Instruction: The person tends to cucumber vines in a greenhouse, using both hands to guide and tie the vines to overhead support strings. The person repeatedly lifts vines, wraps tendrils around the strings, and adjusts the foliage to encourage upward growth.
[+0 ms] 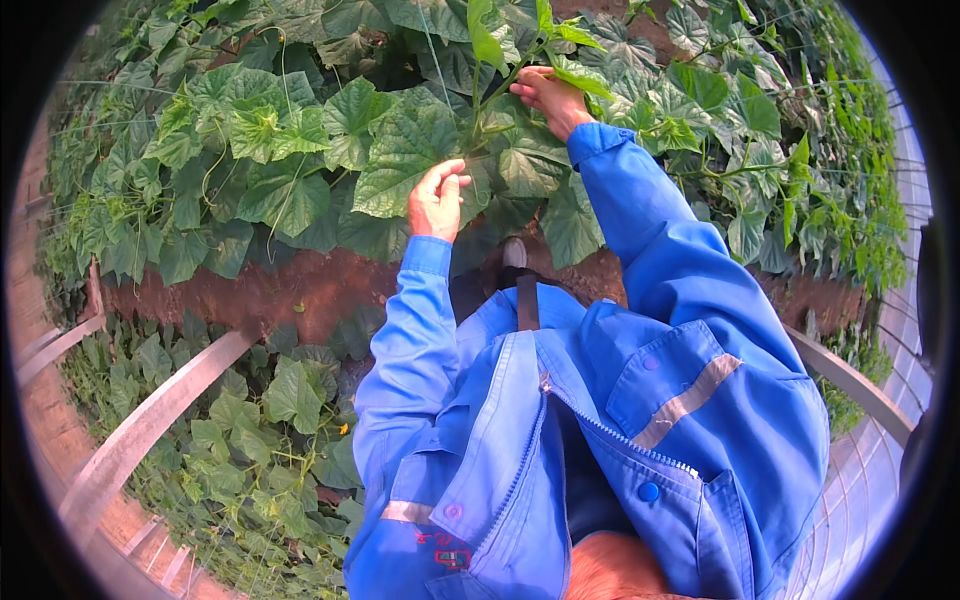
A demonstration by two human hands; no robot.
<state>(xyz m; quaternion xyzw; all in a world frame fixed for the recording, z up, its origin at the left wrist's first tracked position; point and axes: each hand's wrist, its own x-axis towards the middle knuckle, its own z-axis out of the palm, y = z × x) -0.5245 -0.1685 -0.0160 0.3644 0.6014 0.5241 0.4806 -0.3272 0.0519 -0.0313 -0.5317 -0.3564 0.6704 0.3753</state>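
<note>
My right hand (553,97) is at a cucumber vine stem (512,77) near the top, its fingertips touching or just beside the stem, partly behind a bright green young leaf (581,77). Lower and to the left, my left hand (439,201) is raised with the thumb near the fingers, in front of a large cucumber leaf (409,146); whether something thin is between its fingers cannot be made out. A pale blue support string (435,52) runs down toward the vine between the two hands. Thin curling tendrils (285,195) hang among the leaves at the left.
Dense cucumber plants fill the row ahead. Brown soil (315,289) runs across between this row and the plants behind (292,397). Curved pale frame bars (161,412) stand at the lower left and right (855,382). Clear plastic sheeting (862,480) lines the right side.
</note>
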